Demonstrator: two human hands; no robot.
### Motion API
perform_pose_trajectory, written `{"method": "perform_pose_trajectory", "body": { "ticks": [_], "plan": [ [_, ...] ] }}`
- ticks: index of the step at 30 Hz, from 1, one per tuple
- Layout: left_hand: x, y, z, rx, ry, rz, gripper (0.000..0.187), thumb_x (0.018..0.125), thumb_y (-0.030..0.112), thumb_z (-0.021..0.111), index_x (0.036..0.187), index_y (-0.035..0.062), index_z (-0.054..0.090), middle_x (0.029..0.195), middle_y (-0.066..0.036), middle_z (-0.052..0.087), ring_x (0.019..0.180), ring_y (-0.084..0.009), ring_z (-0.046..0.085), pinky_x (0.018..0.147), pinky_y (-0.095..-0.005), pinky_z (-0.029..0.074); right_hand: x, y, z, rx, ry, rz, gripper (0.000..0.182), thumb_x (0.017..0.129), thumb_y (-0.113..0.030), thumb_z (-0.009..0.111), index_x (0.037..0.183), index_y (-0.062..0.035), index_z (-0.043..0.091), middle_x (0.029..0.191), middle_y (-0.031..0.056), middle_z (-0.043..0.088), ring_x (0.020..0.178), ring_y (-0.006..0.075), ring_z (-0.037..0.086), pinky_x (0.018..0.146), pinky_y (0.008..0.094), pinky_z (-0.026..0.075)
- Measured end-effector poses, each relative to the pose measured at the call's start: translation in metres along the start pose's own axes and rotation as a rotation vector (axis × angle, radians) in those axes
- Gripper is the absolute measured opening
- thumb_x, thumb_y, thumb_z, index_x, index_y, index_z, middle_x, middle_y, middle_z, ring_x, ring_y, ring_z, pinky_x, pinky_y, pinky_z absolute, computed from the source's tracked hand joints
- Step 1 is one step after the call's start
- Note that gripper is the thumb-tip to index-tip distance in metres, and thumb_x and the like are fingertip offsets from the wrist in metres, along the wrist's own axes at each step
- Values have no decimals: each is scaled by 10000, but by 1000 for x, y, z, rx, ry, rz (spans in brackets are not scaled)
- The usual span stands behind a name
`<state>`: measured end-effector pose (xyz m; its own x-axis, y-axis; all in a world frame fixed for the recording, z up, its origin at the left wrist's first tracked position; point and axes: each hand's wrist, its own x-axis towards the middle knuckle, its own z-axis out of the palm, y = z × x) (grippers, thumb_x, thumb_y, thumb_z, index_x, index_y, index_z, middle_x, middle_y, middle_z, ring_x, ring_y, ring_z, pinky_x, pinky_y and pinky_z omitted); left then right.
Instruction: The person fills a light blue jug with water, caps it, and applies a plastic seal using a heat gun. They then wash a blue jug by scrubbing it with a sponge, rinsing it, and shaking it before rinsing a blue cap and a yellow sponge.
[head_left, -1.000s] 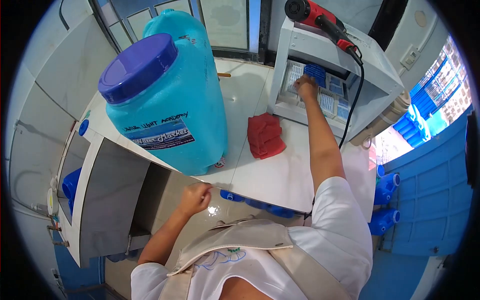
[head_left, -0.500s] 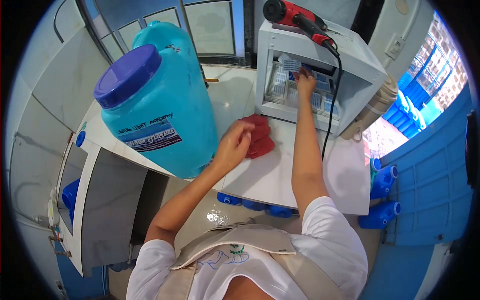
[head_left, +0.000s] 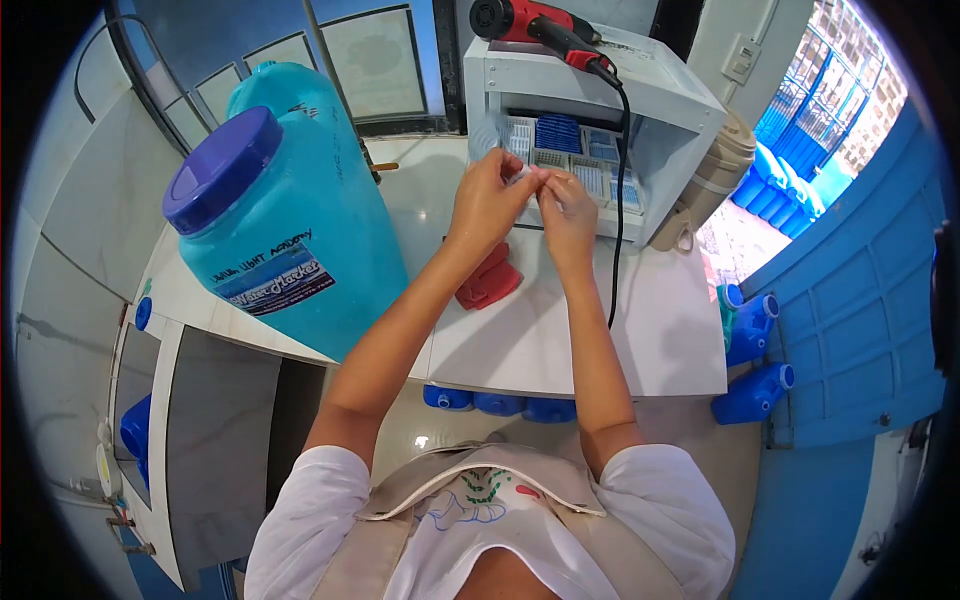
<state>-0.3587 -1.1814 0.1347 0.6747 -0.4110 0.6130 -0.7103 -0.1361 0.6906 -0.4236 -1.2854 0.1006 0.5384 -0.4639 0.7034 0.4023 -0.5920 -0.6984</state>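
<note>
My left hand and my right hand meet in front of the open white cabinet. Fingertips of both pinch a small whitish, see-through piece, mostly hidden by the fingers; I cannot tell its kind. A blurred, clear striped strip shows just above my left fingers. Behind my hands, a divided basket inside the cabinet holds stacks of blue and pale striped pieces. Below my left wrist lies a crumpled red cloth on the white counter.
A large turquoise jug with a purple lid stands left of my left arm. On the cabinet top rests a red and black heat gun, its black cord hanging past my right hand. Blue jugs stand on the floor at right.
My right hand has come out of the cabinet toward me. My left hand has risen from beside the red cloth to meet it, and both now pinch the whitish piece.
</note>
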Motion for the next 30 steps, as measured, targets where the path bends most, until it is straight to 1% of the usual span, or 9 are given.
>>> {"method": "perform_pose_trajectory", "body": {
  "ticks": [2,5,8,18,23,25,26,28,30],
  "plan": [
    [-6,-2,3,-205,-110,-221,205,828,169,605,915,-16,597,712,-70,584,651,-158,549,590,-276,436,-7,-9,2,16,3,8,194,843,-67,578,1014,5,636,957,75,609,822,134,588,751,251,458],
    [-7,-11,0,-492,-110,-276,182,852,162,596,850,-19,608,620,-8,568,554,-65,494,501,-226,401,-11,-6,0,935,71,702,318,863,-119,581,1138,34,533,973,74,597,846,122,573,787,243,439],
    [-9,-10,-7,-628,-181,-430,153,872,148,580,888,6,633,752,-11,622,648,-59,542,587,-229,435,-7,-17,-11,851,-47,799,292,862,-126,584,1113,16,543,973,61,601,853,103,566,758,240,445],
    [-1,-34,-22,-572,-6,-431,158,875,132,572,916,-9,630,787,-27,632,657,-68,552,632,-222,450,9,23,18,1011,-47,752,189,834,-53,582,1018,-12,569,912,34,603,815,101,580,707,242,466],
    [-8,-26,-37,-680,198,-499,129,850,136,612,897,45,533,786,-46,622,654,-88,571,633,-244,468,79,106,45,934,245,547,171,812,-36,539,980,-66,555,931,37,593,789,152,586,688,301,491],
    [-12,-26,-39,-747,153,-509,200,826,142,644,904,65,477,780,-53,628,651,-88,590,608,-243,482,118,128,68,597,465,118,214,814,-103,544,1023,-58,558,1015,89,589,897,224,574,768,360,473],
    [-13,-24,-42,-742,158,-508,200,826,142,644,904,65,477,780,-53,628,651,-88,590,608,-243,482,130,149,75,603,462,119,214,814,-103,544,1023,-58,558,1015,89,589,897,224,574,768,360,473],
    [-13,-18,-49,-707,95,-542,160,834,146,637,881,64,508,770,-34,629,662,-74,586,607,-230,477,140,198,84,-331,12,503,296,826,-139,537,1073,24,545,1054,153,589,989,251,554,849,386,424],
    [-13,-16,-54,-674,83,-544,142,838,146,632,873,63,523,764,-28,630,664,-70,585,606,-224,472,118,218,99,-632,10,515,330,825,-166,534,1093,26,541,1050,186,584,977,275,559,833,391,430]
  ]
}}
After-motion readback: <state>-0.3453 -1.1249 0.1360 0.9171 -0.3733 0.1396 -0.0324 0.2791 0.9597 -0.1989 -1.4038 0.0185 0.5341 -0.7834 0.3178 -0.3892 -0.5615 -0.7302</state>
